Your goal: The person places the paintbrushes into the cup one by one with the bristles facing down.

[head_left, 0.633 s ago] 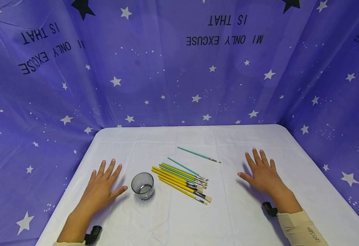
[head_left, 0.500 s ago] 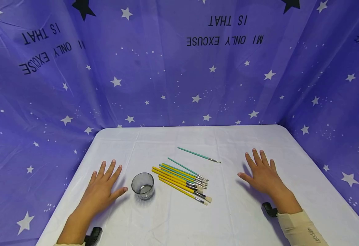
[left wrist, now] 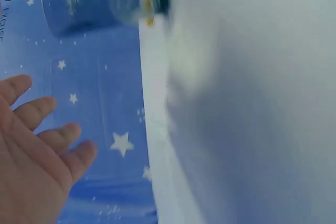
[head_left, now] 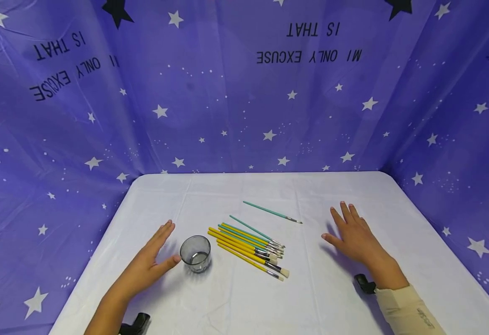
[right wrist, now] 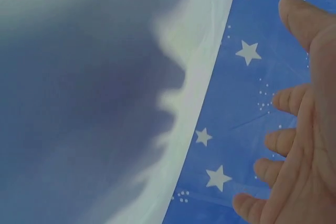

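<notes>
A clear grey glass (head_left: 195, 253) stands upright on the white table, left of several paintbrushes (head_left: 246, 246) with yellow and teal handles lying side by side. One teal paintbrush (head_left: 271, 212) lies apart, farther back. Beside the glass is my left hand (head_left: 146, 265), fingers extended and thumb near its rim; whether they touch I cannot tell. In the left wrist view the glass (left wrist: 105, 1) shows at the top, apart from the fingers. To the right of the brushes my right hand (head_left: 355, 239) hovers with fingers spread, holding nothing; its shadow falls on the table.
The white-covered table (head_left: 261, 307) has a rounded far edge. A purple star-printed cloth (head_left: 227, 107) hangs behind it and along both sides. Black straps with small camera mounts (head_left: 365, 284) sit at the wrists.
My left hand has moved right toward the glass and turned, its fingers now closer together. The right hand has shifted slightly left. The glass and brushes keep their places on the table.
</notes>
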{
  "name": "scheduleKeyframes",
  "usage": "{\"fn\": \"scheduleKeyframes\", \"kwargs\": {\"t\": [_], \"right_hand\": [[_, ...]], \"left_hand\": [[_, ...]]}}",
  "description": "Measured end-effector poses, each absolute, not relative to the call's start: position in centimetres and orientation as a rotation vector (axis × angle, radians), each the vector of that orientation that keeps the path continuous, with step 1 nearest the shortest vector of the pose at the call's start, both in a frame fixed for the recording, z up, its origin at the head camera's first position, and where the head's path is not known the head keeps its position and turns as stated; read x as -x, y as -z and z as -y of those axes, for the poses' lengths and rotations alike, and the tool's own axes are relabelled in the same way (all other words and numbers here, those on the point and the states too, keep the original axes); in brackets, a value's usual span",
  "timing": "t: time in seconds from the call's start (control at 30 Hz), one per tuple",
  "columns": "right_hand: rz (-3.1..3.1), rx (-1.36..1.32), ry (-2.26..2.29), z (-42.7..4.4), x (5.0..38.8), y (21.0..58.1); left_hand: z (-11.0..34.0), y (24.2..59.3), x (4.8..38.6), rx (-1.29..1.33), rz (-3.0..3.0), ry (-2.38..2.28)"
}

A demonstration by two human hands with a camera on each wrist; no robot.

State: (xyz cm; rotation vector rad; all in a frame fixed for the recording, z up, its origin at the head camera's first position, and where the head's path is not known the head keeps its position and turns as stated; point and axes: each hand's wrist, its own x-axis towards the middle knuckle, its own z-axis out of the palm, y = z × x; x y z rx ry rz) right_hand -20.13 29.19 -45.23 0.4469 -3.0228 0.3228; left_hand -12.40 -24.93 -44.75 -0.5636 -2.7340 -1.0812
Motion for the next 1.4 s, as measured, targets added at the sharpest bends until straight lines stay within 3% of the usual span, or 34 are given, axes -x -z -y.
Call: {"fn": "scheduleKeyframes", "kwargs": {"t": [0.37,0.8,1.1,1.4], "right_hand": [[2.947,-0.631,-0.426,-27.2,22.0,44.9],[2.859,-0.804,-0.767,-23.2,24.5,44.1],[2.856,-0.827,-0.901,-20.8,26.3,44.4],[2.863,-0.883,-0.940,-18.6,28.9,45.8]], "left_hand": [[22.4,45.8,13.2,0.680,2.595,1.682],[22.0,46.6,13.4,0.611,2.630,1.840],[22.5,47.6,13.7,0.709,2.587,2.031],[21.9,47.8,13.2,0.572,2.596,2.076]]}}
